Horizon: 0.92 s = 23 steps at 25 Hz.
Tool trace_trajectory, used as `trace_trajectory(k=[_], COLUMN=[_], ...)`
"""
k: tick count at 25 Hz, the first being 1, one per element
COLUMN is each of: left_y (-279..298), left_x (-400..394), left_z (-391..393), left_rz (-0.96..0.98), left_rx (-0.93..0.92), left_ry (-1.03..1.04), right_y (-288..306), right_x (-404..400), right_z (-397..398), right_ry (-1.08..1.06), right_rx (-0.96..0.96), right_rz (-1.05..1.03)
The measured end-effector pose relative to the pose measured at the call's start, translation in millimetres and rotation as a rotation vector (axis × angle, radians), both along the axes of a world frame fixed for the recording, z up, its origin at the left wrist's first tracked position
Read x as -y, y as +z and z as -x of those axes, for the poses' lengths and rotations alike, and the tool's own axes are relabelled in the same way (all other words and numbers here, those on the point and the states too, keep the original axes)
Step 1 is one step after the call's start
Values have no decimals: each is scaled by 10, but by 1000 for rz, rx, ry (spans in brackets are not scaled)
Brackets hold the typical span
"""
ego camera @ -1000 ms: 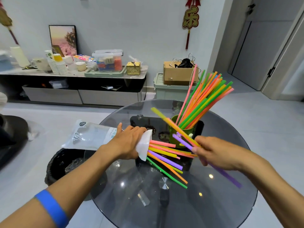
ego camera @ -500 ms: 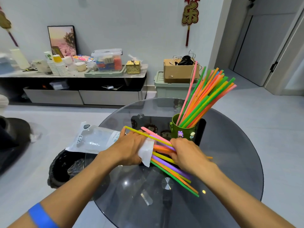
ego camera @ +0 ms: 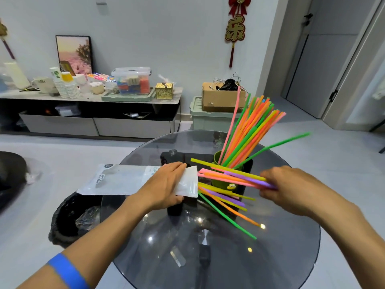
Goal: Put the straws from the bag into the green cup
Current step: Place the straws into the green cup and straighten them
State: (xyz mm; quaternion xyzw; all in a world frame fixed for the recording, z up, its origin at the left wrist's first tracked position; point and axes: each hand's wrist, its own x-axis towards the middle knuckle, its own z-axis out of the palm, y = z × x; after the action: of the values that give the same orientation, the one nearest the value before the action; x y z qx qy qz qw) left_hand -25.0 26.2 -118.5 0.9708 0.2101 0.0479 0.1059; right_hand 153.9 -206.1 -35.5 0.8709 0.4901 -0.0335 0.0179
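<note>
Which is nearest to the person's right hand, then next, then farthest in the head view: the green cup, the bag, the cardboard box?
From the right hand:
1. Green cup, just to its left on the table.
2. Bag, further left, under the left hand.
3. Cardboard box, far behind, by the wall.

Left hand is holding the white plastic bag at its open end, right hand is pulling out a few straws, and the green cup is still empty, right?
Not quite: in the head view the green cup already holds many coloured straws. The left hand does hold the white plastic bag at its open end, and the right hand grips a few straws.

arms: bare, sleeveless | left forearm: blue band (ego camera: 67,272)
</note>
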Motion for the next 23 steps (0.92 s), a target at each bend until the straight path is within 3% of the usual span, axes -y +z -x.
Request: trace_trajectory(k=[3, 5, 6, 7, 8, 10, 12, 13, 18, 20, 23], left_y=[352, 729, 912, 1044, 1166, 1161, 941, 845, 578, 563, 608], left_x=[-42, -93, -79, -1, 160, 541, 807, 830, 665, 607, 557], left_z=[160, 322, 384, 410, 403, 272, 123, 82, -25, 4, 65], left_rz=[153, 54, -20, -33, -25, -72, -135, -115, 183, 471, 986], left_rx=[-3, 277, 455, 591, 577, 214, -78, -72, 134, 352, 721], left_ry=[108, 364, 414, 339, 176, -132, -127, -91, 71, 124, 132], right_y=[58, 53, 47, 34, 18, -7, -39, -65, -155, -44, 20], right_x=[-28, -96, -154, -216, -283, -406, -470, -470, -413, -353, -308], right_z=[169, 316, 397, 479, 557, 691, 753, 742, 735, 777, 794], right_ry=[46, 70, 102, 152, 209, 310, 407, 407, 370, 347, 299], right_rx=[58, 180, 243, 293, 318, 330, 401, 447, 605, 611, 341], right_rz=[-60, -58, -48, -34, -43, -91, -195, -232, -594, -848, -1175])
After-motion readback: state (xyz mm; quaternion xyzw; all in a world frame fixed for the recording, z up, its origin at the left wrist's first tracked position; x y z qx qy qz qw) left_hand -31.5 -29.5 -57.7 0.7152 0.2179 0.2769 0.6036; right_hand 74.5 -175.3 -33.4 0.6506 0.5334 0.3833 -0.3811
